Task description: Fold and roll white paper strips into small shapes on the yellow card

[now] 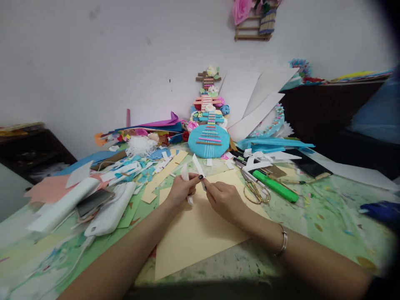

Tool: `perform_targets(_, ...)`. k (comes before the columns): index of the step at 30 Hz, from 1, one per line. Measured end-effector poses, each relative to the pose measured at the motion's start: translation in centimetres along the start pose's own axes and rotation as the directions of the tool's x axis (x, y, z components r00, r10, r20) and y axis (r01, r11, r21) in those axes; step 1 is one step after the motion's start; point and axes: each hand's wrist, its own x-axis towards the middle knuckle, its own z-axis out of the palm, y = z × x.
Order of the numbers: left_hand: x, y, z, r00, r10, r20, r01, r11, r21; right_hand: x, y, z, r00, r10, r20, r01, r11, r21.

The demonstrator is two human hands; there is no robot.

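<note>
Both hands meet over a sheet of pale yellow paper (200, 237) in the middle of the table. My left hand (181, 189) is closed around a crumpled white paper strip (185, 173), whose ends stick out above and below the fingers. A second, flat white strip (197, 164) points up and away, pinched by my right hand (223, 198) near its lower end. My left thumb reaches over and touches that strip too. Straight ahead stands a blue paper guitar (208, 141) with coloured strips and white strings.
Gold-handled scissors (256, 192) and a green utility knife (275, 186) lie to the right, near a dark phone (309, 162). On the left are a white power strip (111, 210), another phone (95, 202) and paper scraps (137, 168). White sheets (258, 104) lean against the wall.
</note>
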Motion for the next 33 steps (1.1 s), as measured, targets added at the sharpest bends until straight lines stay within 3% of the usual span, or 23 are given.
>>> perform_targets(7, 0.0, 0.1, 0.0, 1.0, 0.011, -0.008, -0.011, 1.0, -0.004, 0.2, -0.5, -0.6, 0.999, 0.039, -0.022, -0.037, 0.994, 0.102)
perform_targets(10, -0.4, 0.5, 0.3, 0.998, 0.057, -0.018, -0.056, 0.994, 0.093, 0.8, 0.0, -1.4, 0.981, 0.18, -0.079, -0.153, 0.952, 0.267)
perform_targets(13, -1.1, 0.8, 0.7, 0.99, 0.134, 0.039, -0.139, 0.932, 0.333, 1.7, 1.2, -2.5, 0.926, 0.362, -0.106, -0.267, 0.826, 0.497)
perform_targets(17, -2.1, 1.0, 1.3, 0.948, 0.259, 0.183, -0.317, 0.749, 0.582, 2.4, 2.9, -3.1, 0.925, 0.376, -0.06, -0.23, 0.676, 0.701)
perform_targets(24, -2.4, 1.6, 1.2, 0.904, 0.389, 0.179, -0.403, 0.631, 0.663, 2.3, 4.0, -3.1, 0.901, 0.431, 0.039, -0.279, 0.509, 0.814)
perform_targets(29, -2.1, 1.8, 0.7, 0.865, 0.436, 0.247, -0.464, 0.509, 0.725, 2.5, 4.4, -3.6, 0.884, 0.458, 0.095, -0.276, 0.345, 0.897)
perform_targets(33, -1.9, 1.7, 0.5, 0.83, 0.475, 0.293, -0.507, 0.422, 0.752, 2.6, 4.6, -4.0, 0.876, 0.437, 0.206, -0.323, 0.213, 0.922)
